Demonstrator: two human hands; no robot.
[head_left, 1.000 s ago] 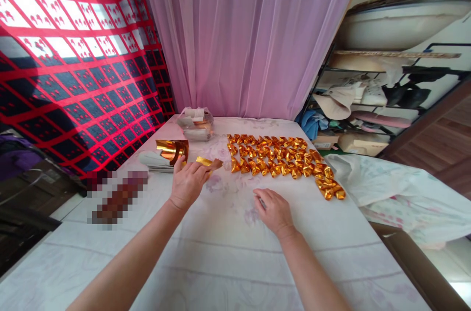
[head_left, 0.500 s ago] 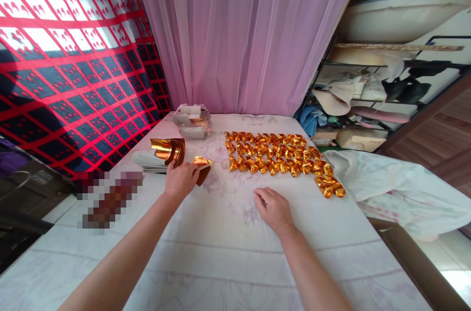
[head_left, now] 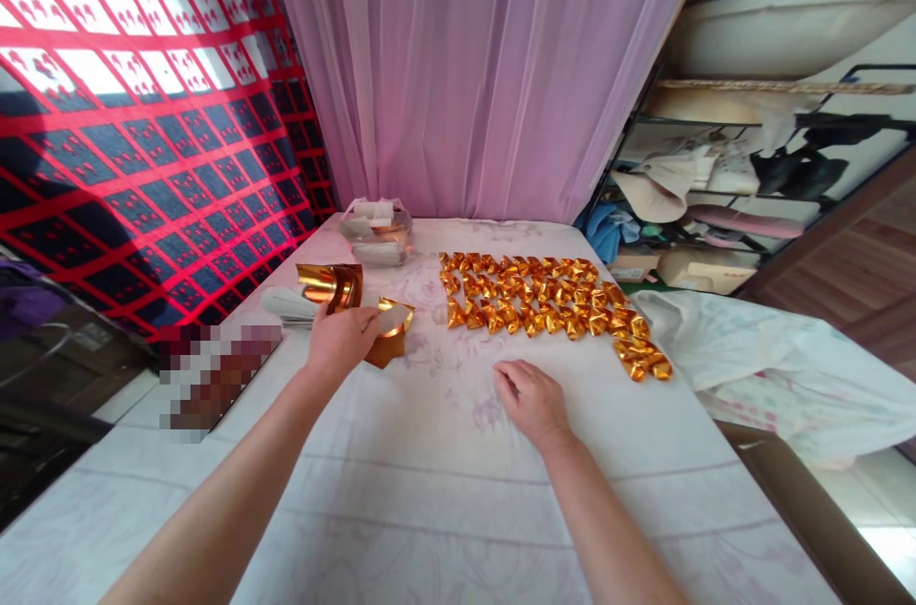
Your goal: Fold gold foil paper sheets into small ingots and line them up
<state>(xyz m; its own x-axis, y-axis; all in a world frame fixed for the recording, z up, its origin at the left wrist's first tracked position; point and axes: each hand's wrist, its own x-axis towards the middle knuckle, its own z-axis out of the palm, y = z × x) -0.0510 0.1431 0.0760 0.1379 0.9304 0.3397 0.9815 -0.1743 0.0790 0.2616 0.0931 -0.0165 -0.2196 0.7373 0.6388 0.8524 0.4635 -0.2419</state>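
Observation:
My left hand [head_left: 338, 338] grips a curled sheet of gold foil paper [head_left: 388, 330] just above the white tablecloth [head_left: 444, 481], beside a curled stack of gold sheets [head_left: 330, 284] that lies on a pile of white paper [head_left: 286, 307]. My right hand [head_left: 530, 403] rests palm down on the cloth with its fingers lightly curled and nothing visible in it. Beyond it lie several rows of folded gold paper ingots [head_left: 544, 298], with a short trail running to the right [head_left: 640, 359].
A clear plastic bag of paper [head_left: 376, 230] sits at the table's far end by the pink curtain [head_left: 465, 61]. A red and black patterned cloth [head_left: 143, 109] hangs left. Cluttered shelves [head_left: 722, 195] and a white floral cloth [head_left: 773, 366] lie right.
My left hand has drawn a gold sheet off the stack and lifted it; the sheet now curls open in its fingers. My right hand has stayed on the cloth.

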